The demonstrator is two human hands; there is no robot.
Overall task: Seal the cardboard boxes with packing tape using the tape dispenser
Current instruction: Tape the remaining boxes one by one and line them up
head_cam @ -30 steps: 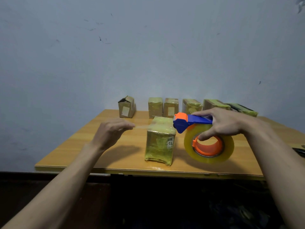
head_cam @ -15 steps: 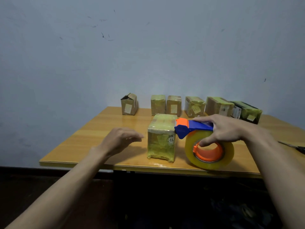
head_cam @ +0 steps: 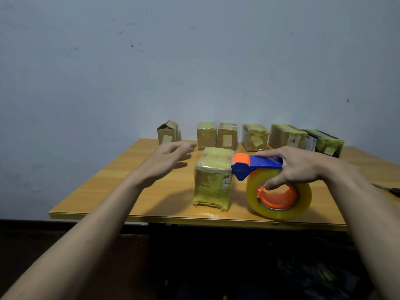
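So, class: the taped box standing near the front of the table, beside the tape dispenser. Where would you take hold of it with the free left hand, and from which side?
Grip the taped box across its upper part, from the left. It stands upright and tall; the tape dispenser in the right hand crowds its right side, while the open left hand hovers beside its clear left face.

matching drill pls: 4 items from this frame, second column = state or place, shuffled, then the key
Things:
1. left hand
2. right hand
3. front box
4. far-left box in the back row

States or places:
A. top flaps not closed flat
B. holds the tape dispenser
C. open, above the table, holding nothing
D. wrapped in yellowish tape, near the table's front edge

Pairs: 1-C, 2-B, 3-D, 4-A
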